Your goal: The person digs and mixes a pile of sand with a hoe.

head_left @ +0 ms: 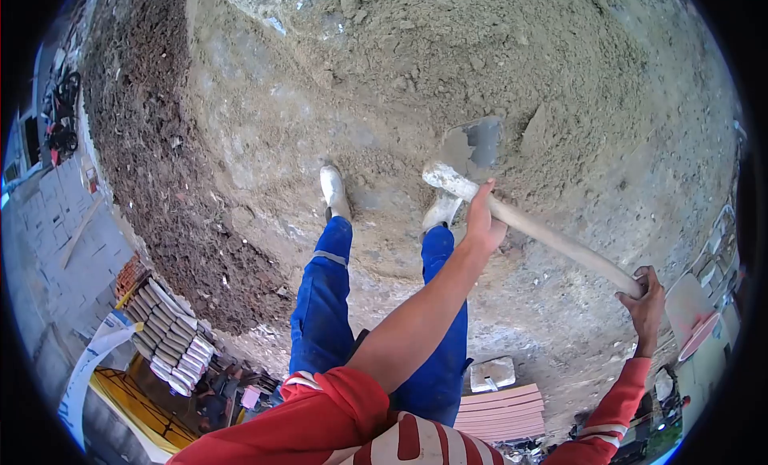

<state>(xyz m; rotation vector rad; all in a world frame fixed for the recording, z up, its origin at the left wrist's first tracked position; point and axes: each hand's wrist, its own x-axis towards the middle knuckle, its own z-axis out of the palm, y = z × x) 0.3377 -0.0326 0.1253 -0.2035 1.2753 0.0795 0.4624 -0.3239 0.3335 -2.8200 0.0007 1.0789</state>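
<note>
A hoe with a pale wooden handle (560, 239) slants across the view from centre to right. Its flat grey blade (483, 143) rests at the mixed sand heap, partly coated with soil. My left hand (485, 222) is closed around the handle near the head end, with the arm stretched across my body. Toward the butt end, my right hand (645, 297) grips the handle with bent fingers. White boots (334, 191) stand on the ground below the heap, the right one partly behind the hoe.
A sandy grey-brown heap (480, 57) spreads ahead. Dark loose soil (160, 161) lies to the left. Stacked roof tiles (170, 333) stand at lower left. Pinkish ridged sheets (502, 413) and a pale block (493, 374) lie behind my feet; a wheelbarrow-like red object (698, 335) sits at right.
</note>
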